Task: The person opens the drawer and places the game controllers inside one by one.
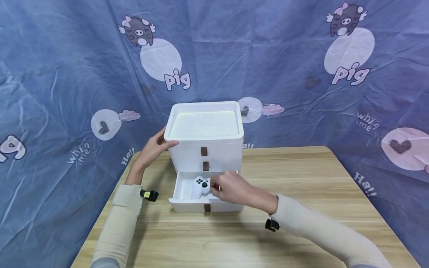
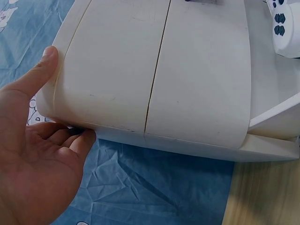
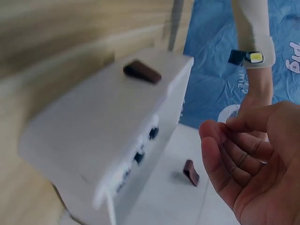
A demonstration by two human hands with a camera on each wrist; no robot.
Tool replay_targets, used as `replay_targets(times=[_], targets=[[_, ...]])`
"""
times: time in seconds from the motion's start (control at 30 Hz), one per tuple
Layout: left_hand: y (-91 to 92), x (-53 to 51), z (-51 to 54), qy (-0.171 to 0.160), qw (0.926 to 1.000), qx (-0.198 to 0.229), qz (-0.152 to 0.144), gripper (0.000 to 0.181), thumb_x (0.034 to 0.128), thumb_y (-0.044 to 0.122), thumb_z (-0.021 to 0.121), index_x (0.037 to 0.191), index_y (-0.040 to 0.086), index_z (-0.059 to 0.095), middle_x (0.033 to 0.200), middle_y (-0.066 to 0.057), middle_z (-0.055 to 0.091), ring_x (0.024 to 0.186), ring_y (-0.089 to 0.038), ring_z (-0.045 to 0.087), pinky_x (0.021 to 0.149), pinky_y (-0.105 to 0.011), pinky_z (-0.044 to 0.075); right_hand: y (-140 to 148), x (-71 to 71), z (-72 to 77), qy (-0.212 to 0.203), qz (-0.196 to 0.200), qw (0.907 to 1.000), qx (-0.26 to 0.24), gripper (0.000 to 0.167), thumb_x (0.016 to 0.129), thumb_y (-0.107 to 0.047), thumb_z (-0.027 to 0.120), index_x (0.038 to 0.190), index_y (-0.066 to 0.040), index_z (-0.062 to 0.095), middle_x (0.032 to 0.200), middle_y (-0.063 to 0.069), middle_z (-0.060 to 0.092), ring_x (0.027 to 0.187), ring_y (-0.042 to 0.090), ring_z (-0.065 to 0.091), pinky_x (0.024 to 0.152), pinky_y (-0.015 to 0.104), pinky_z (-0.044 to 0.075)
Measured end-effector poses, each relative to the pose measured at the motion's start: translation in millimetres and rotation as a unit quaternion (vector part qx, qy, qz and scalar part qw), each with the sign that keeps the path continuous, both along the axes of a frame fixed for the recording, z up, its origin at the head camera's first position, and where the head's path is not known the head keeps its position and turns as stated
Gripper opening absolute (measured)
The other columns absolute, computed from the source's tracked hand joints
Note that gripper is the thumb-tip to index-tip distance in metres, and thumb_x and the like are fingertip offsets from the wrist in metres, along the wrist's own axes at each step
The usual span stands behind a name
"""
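Note:
A white drawer cabinet (image 1: 222, 156) stands on the table, and its bottom drawer (image 1: 187, 207) is pulled out. Inside that drawer lies a white game controller (image 1: 197, 191) with black buttons and sticks. My left hand (image 1: 151, 152) grips the cabinet's upper left corner, thumb at the front edge and fingers bent against the side, as the left wrist view shows. Over the right part of the drawer is my right hand (image 1: 234, 188), its fingers loosely curled. Nothing shows between those fingers in the right wrist view (image 3: 253, 164). It partly hides the controller in the head view.
The cabinet's top is a shallow tray (image 1: 238, 123) with a raised rim. Brown pull tabs (image 1: 204, 151) mark the drawer fronts. A wooden table (image 1: 288, 178) carries the cabinet, and a blue patterned cloth (image 1: 218, 48) hangs behind and at both sides.

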State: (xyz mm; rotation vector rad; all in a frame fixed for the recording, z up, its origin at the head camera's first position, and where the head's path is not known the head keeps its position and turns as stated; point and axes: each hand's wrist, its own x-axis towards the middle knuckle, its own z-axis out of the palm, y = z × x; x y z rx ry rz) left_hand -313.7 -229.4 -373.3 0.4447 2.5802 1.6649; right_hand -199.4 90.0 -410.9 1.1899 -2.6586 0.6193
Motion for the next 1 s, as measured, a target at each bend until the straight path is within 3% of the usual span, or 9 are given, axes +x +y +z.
replay_targets(times=[0.2, 0.47, 0.6, 0.83, 0.93, 1.0], targets=[[-0.3, -1.5, -2.0, 0.004, 1.0, -0.001, 0.001, 0.09, 0.0986, 0.043, 0.078, 0.17, 0.035, 0.023, 0.173, -0.006, 0.035, 0.156, -0.03, 0.042, 0.123, -0.057, 0.041, 1, 17.1, -20.7, -0.045, -0.02, 0.9981, -0.037, 0.011, 0.093, -0.003, 0.071, 0.095, -0.005, 0.082, 0.082, 0.001, 0.079, 0.068, -0.001, 0.063, 0.061, 0.013, 0.051], [0.4, -1.1, -3.8, 0.009, 1.0, -0.001, 0.003, 0.091, 0.0983, 0.044, 0.078, 0.171, 0.034, 0.023, 0.172, -0.007, 0.038, 0.155, -0.03, 0.044, 0.122, -0.057, 0.041, 0, 37.0, -45.8, -0.134, -0.051, 0.9859, -0.086, 0.01, 0.095, -0.006, 0.072, 0.094, -0.005, 0.082, 0.073, -0.004, 0.075, 0.063, -0.007, 0.058, 0.06, 0.015, 0.05], [0.2, -0.9, -2.7, 0.01, 0.9999, 0.0, 0.002, 0.091, 0.0984, 0.043, 0.078, 0.171, 0.034, 0.023, 0.173, -0.006, 0.037, 0.155, -0.03, 0.043, 0.122, -0.057, 0.041, 1, 42.1, -60.7, -0.169, -0.067, 0.9783, -0.099, 0.011, 0.095, -0.004, 0.072, 0.098, 0.0, 0.082, 0.075, 0.002, 0.078, 0.062, -0.006, 0.061, 0.058, 0.016, 0.051], [0.2, -1.7, -2.0, 0.006, 1.0, 0.003, 0.0, 0.091, 0.0983, 0.043, 0.078, 0.17, 0.034, 0.024, 0.173, -0.006, 0.036, 0.155, -0.029, 0.043, 0.122, -0.056, 0.042, 0, 44.5, -81.9, -0.188, -0.097, 0.9723, -0.099, 0.013, 0.093, -0.006, 0.075, 0.102, -0.001, 0.083, 0.084, 0.005, 0.081, 0.07, 0.001, 0.067, 0.064, 0.019, 0.055], [0.3, -1.9, -2.0, 0.007, 1.0, 0.004, 0.001, 0.091, 0.0987, 0.042, 0.078, 0.171, 0.034, 0.023, 0.173, -0.007, 0.036, 0.155, -0.03, 0.043, 0.122, -0.057, 0.041, -1, 46.4, -88.0, -0.221, -0.098, 0.9631, -0.118, 0.016, 0.093, -0.005, 0.075, 0.106, 0.002, 0.081, 0.09, 0.01, 0.082, 0.072, 0.006, 0.073, 0.067, 0.019, 0.058], [0.4, -1.7, -1.9, 0.008, 1.0, 0.003, 0.003, 0.091, 0.0987, 0.042, 0.078, 0.171, 0.034, 0.023, 0.173, -0.007, 0.036, 0.156, -0.031, 0.042, 0.122, -0.057, 0.041, -3, 48.1, -91.2, -0.257, -0.092, 0.9515, -0.143, 0.019, 0.094, -0.004, 0.074, 0.109, 0.005, 0.079, 0.094, 0.015, 0.082, 0.073, 0.011, 0.075, 0.067, 0.02, 0.06]])
